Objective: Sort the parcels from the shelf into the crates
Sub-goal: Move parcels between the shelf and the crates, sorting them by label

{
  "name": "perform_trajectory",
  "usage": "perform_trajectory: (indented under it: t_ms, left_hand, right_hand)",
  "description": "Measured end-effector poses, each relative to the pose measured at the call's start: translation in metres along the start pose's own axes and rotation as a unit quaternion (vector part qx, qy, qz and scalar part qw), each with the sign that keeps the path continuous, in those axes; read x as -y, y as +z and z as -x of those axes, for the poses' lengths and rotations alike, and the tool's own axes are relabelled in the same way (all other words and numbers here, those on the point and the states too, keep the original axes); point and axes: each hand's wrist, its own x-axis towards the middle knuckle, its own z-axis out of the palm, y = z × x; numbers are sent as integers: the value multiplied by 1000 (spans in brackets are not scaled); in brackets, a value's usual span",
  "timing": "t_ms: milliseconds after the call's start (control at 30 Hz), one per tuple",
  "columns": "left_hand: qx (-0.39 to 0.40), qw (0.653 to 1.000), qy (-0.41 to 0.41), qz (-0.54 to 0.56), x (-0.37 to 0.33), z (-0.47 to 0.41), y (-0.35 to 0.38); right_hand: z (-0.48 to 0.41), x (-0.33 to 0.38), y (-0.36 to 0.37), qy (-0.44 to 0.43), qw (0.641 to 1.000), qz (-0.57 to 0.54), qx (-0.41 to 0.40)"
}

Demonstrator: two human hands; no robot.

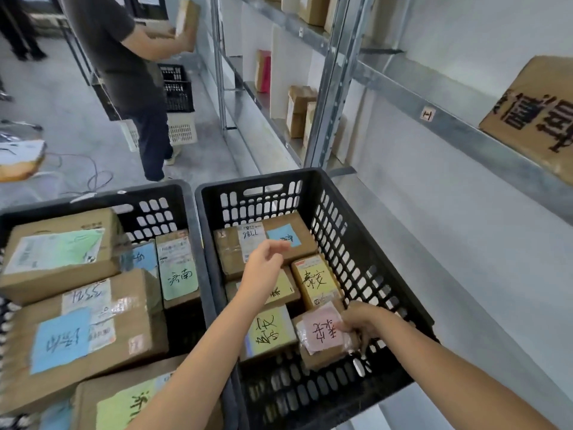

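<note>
Nearest, the right hand [362,321] is gripping a small brown cardboard parcel with a pink handwritten label [321,338], its fingers curled round the parcel's right edge. The parcel is sitting low inside the black perforated plastic crate on the right [356,249], near its right wall and just beside a brown parcel with a yellow label [269,332]. A little farther in, the left hand [263,268] is hovering over the same crate with its fingers loose and slightly spread, holding nothing; whether it is touching the parcels beneath cannot be told. Beyond it, a larger brown box with a white slip and a blue label [279,240] is lying by the far wall. The black perforated plastic crate on the left [186,200] is standing just beside the first, packed with brown boxes bearing blue and green labels. To the right, a grey metal shelf [465,131] is carrying a brown carton with large black characters [533,116]. Farthest off, a person in a dark shirt [117,57] is holding a brown parcel [186,20] up at the shelving.
</note>
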Motion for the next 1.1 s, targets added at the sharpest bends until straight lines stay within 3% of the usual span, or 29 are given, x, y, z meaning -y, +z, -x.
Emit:
perform_trajectory:
  t_ms: [333,533,800,1100]
  left_hand:
    - [14,999,-4,-35,1,-5,0]
    - [44,986,74,-141,-28,-18,-15]
    - [105,926,219,-290,-62,10,13]
    - [149,834,431,-311,-131,70,80]
  right_hand:
    - [-7,3,6,-57,987,79,-127]
    - [30,24,-15,-140,961,18,-236]
    - [125,16,-50,-288,863,35,-413]
    - [232,-53,-72,-255,796,51,-546]
